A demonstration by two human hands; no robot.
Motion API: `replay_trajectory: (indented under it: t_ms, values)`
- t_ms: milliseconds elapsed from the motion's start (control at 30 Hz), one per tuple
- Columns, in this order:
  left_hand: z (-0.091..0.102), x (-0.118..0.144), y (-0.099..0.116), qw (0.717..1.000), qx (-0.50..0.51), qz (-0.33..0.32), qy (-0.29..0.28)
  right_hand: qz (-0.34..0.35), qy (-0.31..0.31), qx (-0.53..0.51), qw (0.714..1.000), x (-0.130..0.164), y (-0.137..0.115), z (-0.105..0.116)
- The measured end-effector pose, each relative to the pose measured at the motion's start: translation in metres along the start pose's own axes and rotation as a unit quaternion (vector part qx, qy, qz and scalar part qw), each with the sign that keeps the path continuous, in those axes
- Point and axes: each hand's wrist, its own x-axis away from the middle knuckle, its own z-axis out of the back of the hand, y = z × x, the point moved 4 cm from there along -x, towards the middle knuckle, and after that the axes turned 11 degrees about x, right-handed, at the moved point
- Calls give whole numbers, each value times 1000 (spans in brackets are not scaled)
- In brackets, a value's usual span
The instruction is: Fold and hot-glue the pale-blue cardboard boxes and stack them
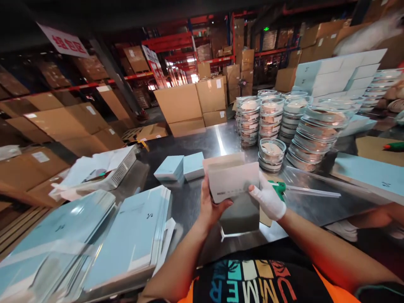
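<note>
**Currently: grey carton held in both hands above steel desk**

Presently the person holds a pale grey, partly folded cardboard carton point(232, 182) upright in front of the chest, just above the near edge of the polished stainless-steel desk point(202, 143). The bare left hand point(211, 206) grips the carton's left edge, its fingers clenched around the side with the thumb across the lower front. The right hand point(268, 200), in a white glove, clasps the right edge, thumb on the front face and fingers wrapped behind. The carton's reflection shows in the desk surface directly beneath it.

A green-handled tool with a long pale blade point(303, 190) lies on the desk just beside the gloved hand, partly hidden by it. Beyond the carton stand several stacks of clear round plastic lidded containers point(271, 120) with pale contents; one short stack point(271, 153) sits nearest the carton. Two small light-blue closed boxes point(183, 167) rest side by side to the left of the carton, touching. Piles of flat light-blue carton blanks point(132, 235) cover the near left of the desk. Brown corrugated shipping boxes point(192, 105) stand at the far edge, with red warehouse racking point(170, 42) behind.
</note>
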Motion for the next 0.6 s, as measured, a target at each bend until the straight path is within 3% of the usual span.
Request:
replay_trajectory:
  t_ms: [133,267,367,433,500,567,600]
  values:
    - [0,13,19,988,-37,-121,-83,6,44,14,999,3,-4,3]
    - [7,30,28,978,-28,-203,-31,18,137,75,988,11,-9,-3]
    - [11,39,29,968,-68,-239,-43,78,136,40,987,12,-16,-7]
    - [13,41,29,963,-101,-242,-65,102,105,48,988,8,-17,2]
    - [21,37,32,970,-105,-216,-39,99,95,133,982,4,-13,23]
    - [32,29,34,982,-97,-164,15,52,112,287,950,1,1,53]
    - [38,26,35,986,-91,-133,38,5,117,372,921,2,13,68]
